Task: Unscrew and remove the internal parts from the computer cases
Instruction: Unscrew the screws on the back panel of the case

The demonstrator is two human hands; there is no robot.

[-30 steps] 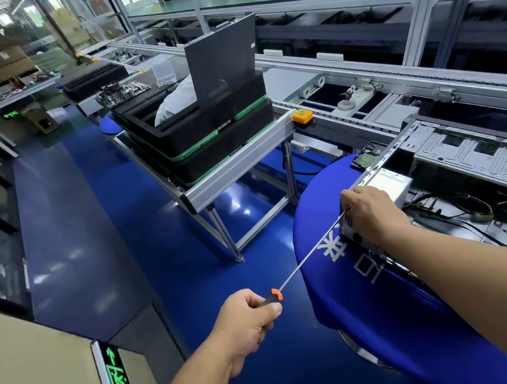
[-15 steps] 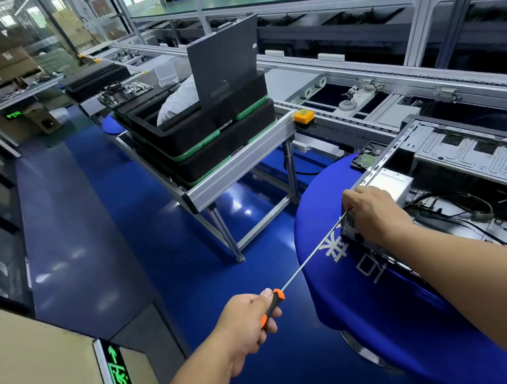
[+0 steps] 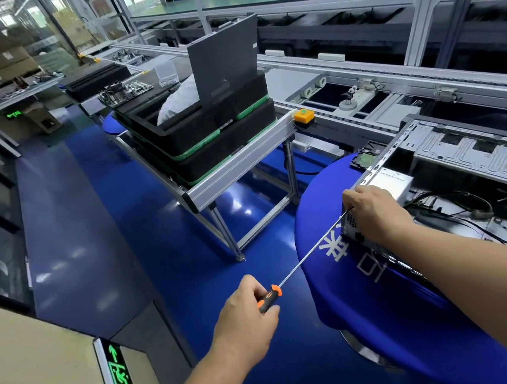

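The left hand point(image 3: 246, 322) gripped the orange-and-black handle of a long screwdriver point(image 3: 308, 256), out over the blue floor point(image 3: 144, 233). Its shaft ran up to the near end of the open computer case point(image 3: 449, 179), where the right hand point(image 3: 375, 214) curled around the tip against the case's rear panel. The case lay on a round surface point(image 3: 347, 275) draped in blue cloth, with loose cables point(image 3: 451, 203) and a silver power supply point(image 3: 390, 183) inside. Beyond the case, stacked black trays point(image 3: 207, 140) sat on an aluminium frame, holding an upright dark panel point(image 3: 224, 67) and a white bag point(image 3: 180, 101). A conveyor line point(image 3: 360, 88) ran behind the case.
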